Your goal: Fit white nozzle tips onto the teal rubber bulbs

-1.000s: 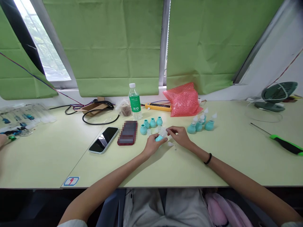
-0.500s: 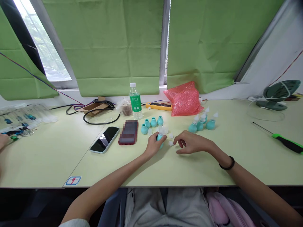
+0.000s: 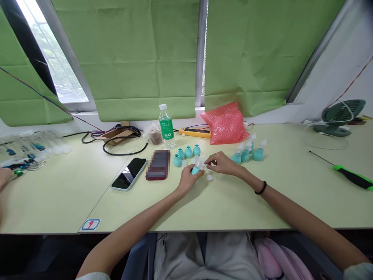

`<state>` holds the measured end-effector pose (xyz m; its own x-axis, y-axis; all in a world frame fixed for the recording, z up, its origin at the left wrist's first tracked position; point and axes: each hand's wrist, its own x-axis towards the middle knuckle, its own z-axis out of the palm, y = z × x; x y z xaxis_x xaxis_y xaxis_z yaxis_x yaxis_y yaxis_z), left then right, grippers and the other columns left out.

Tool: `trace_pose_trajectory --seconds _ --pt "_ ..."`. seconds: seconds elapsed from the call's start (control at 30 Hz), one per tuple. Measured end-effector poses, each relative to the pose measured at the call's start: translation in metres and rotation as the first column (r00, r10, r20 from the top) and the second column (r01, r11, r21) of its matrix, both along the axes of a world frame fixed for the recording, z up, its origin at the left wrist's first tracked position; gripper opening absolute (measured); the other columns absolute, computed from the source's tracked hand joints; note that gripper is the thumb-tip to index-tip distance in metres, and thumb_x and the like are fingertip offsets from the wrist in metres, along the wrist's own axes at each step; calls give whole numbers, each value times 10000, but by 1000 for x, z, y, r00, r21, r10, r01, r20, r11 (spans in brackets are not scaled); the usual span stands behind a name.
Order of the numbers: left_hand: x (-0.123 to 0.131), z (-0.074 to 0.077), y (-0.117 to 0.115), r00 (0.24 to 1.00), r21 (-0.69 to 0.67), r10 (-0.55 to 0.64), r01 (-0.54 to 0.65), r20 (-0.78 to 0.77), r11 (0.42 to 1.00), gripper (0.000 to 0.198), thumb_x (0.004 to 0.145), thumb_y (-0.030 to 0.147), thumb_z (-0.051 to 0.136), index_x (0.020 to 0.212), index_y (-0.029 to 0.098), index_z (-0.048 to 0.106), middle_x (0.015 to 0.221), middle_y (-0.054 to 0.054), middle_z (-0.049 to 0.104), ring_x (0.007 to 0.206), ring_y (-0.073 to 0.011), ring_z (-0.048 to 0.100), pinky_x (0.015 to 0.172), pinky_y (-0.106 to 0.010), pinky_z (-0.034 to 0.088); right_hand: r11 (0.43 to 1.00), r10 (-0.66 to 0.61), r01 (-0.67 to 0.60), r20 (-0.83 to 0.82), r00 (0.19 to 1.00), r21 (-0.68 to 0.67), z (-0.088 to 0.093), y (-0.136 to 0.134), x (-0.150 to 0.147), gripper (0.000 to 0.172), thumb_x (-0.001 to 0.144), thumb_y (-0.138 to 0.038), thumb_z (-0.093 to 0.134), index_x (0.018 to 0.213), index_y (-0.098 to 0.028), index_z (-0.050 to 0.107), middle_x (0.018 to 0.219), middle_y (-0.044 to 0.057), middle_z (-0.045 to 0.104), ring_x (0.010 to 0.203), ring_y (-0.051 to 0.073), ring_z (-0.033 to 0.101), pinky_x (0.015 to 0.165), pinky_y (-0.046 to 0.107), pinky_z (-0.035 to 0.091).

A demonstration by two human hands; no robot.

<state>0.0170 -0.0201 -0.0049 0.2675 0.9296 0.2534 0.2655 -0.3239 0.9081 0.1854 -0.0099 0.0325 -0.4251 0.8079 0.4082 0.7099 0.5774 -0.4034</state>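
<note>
The pale worktop [image 3: 262,210] spans your whole view, with green blinds [image 3: 131,58] hanging behind it. At the back lies a bunch of pink bubble wrap [image 3: 225,122], and a fan [image 3: 339,116] stands far off to your right. A water bottle [image 3: 166,126] stands upright left of the wrap. A phone [image 3: 128,174] lies face up nearer to you, and a screwdriver [image 3: 349,175] with a green handle lies well apart on the right. Another person's hand [image 3: 3,177] shows at the far left edge.

Your left hand [image 3: 188,181] rests on the worktop at the centre, its grip clamped on a teal bulb [image 3: 195,170] that tilts up and away from you. Your right hand [image 3: 224,164] lies just beside it, with fingers drawn together at the clear tip [image 3: 199,161] on top of that bulb. You cannot tell whether they pinch it.

Just behind your left hand stand the bare bulbs [image 3: 186,153]. The capped bulbs [image 3: 247,151] stand behind your right wrist. A loose white cap [image 3: 210,177] lies on the worktop between your hands.
</note>
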Motion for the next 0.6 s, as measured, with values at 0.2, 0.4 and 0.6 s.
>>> trace_pose_trajectory --seconds 0.2,0.4,0.6 --pt "0 2 -3 999 -79 -44 45 9 996 225 613 326 502 510 131 457 472 36 421 452 -75 366 452 -206 288 994 -99 84 -264 959 -67 0 5 -14 215 704 -281 473 731 -141 633 597 36 627 447 101 503 441 209 400" --pt "4 10 -15 956 -206 -246 277 162 939 115 562 165 486 467 128 435 416 35 425 402 -65 386 412 -197 302 999 -32 27 -172 985 -32 0 -25 -42 339 715 -333 448 435 -142 424 394 -32 401 394 53 343 398 178 286" --pt "2 19 -22 873 -333 -434 486 221 808 88 564 151 498 491 120 458 414 19 461 370 -72 413 386 -206 335 994 -59 74 -182 981 79 -9 -35 -47 339 706 -208 359 387 -151 258 379 -44 236 382 45 220 405 201 218"
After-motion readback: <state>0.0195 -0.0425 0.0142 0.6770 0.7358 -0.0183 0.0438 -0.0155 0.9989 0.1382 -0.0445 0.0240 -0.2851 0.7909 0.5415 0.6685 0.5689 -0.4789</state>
